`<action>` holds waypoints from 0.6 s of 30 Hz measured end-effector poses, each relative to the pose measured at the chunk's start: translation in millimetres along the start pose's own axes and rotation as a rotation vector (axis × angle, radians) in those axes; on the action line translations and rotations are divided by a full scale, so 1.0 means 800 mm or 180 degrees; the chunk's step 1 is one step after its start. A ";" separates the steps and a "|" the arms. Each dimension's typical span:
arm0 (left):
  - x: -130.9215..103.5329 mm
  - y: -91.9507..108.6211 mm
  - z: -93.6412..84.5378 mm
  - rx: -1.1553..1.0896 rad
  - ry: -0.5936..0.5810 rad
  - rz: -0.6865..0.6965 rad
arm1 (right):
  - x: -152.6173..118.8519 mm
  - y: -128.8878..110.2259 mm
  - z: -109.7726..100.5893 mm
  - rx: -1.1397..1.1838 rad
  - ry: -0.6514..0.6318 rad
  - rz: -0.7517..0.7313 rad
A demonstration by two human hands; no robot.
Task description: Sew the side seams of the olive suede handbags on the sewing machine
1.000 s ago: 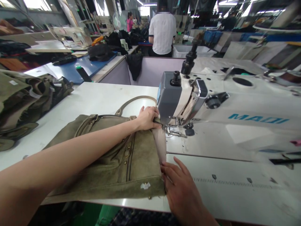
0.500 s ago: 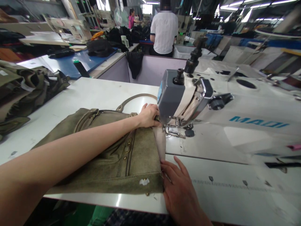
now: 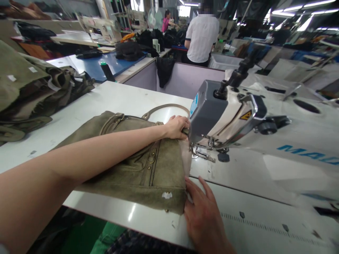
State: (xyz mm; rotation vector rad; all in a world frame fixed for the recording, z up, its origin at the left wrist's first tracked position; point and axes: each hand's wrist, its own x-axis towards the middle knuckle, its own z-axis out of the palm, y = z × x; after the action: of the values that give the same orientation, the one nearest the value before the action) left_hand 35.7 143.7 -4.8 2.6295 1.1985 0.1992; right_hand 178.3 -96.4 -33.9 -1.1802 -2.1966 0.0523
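Observation:
An olive-green bag lies flat on the white sewing table, its right edge running up to the needle area of the sewing machine. My left hand reaches across the bag, with its fingers closed on the upper right edge beside the presser foot. Near the lower right corner, my right hand pinches the bag's edge between thumb and fingers, with other fingers stretched out over the table. A curved handle lies beyond the bag's top.
Olive fabric pieces are piled at the left. A dark thread cone stands on the blue-topped table behind. A person in a white shirt stands farther back, beyond a pale partition.
The view has shifted, so the scene sits farther right and the bag's lower edge appears slightly higher. Both hands keep nearly the same places on the bag's edge.

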 end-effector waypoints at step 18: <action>-0.116 0.041 -0.103 0.1025 -0.1049 0.2208 | 0.000 0.002 -0.014 0.0406 -0.0382 -0.0215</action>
State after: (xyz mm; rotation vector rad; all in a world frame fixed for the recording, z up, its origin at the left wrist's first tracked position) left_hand -19.5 66.3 81.3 3.0911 0.1966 -0.3265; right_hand 185.7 -98.4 -25.1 -1.0559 -2.2988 0.2369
